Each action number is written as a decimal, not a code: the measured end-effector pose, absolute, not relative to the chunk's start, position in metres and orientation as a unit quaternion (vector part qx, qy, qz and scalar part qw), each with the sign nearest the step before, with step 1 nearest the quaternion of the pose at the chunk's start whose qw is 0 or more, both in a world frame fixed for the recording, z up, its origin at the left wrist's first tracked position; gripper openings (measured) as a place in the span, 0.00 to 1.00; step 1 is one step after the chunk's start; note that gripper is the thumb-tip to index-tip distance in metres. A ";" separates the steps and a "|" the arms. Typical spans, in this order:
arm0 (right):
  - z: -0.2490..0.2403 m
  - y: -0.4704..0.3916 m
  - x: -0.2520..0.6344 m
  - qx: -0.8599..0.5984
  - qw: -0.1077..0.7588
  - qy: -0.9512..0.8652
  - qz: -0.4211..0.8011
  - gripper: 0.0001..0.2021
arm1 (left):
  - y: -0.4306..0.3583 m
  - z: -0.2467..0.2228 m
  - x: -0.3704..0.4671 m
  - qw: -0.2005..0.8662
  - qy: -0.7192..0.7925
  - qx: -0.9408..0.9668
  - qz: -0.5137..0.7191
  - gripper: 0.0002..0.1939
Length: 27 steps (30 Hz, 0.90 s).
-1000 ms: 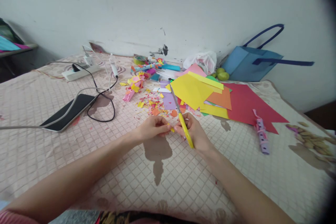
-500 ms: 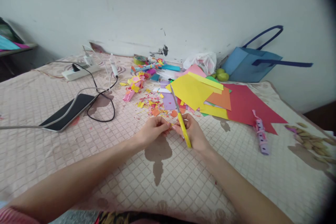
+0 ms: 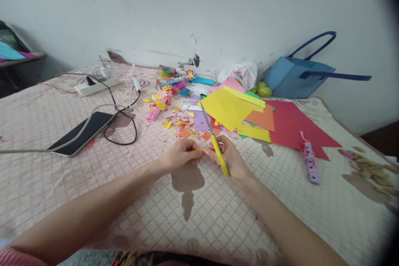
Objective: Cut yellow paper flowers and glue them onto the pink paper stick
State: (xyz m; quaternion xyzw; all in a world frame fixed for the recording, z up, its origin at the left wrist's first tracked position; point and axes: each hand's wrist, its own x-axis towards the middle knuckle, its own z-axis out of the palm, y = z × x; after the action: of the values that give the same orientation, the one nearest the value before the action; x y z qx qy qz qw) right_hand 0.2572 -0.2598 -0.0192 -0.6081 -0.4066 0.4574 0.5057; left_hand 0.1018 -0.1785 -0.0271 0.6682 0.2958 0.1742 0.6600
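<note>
In the middle of the head view my two hands meet just above the patterned cloth. My left hand (image 3: 183, 152) is closed, its fingers pinching a small piece of yellow paper (image 3: 200, 149). My right hand (image 3: 229, 156) is closed too, with yellow-handled scissors (image 3: 220, 154) held in it. The blades point away from me, toward the paper pile, and look closed. The right fingertips also touch the small yellow piece, whose exact shape is mostly hidden. Beyond the hands lie small paper scraps (image 3: 183, 126) in yellow, orange and pink.
Coloured sheets, yellow (image 3: 230, 108) and red (image 3: 299, 124), lie behind and right. A decorated purple paper roll (image 3: 311, 162) is at right, a pink decorated roll (image 3: 158, 106) behind left. A blue bag (image 3: 299, 77) stands by the wall. Cables cross a black device (image 3: 82, 133) at left.
The fingers have shifted slightly, and more of the thin yellow paper shows between them. The scissors have tilted a little in my right hand. Other things stay where they were.
</note>
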 end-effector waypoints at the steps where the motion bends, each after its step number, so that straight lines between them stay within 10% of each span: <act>1: -0.019 -0.260 0.258 -0.607 0.507 -0.407 0.457 0.23 | -0.178 -0.025 0.101 0.674 0.296 0.656 0.167 0.14; 27: -0.011 -0.260 0.259 -0.600 0.509 -0.427 0.447 0.23 | -0.174 -0.020 0.098 0.687 0.266 0.664 0.130 0.15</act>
State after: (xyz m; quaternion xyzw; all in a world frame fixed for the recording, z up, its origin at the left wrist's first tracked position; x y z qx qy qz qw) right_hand 0.2586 -0.2605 -0.0113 -0.5999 -0.4267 0.4465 0.5086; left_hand 0.0978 -0.1743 -0.0198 0.6635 0.2663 0.1296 0.6870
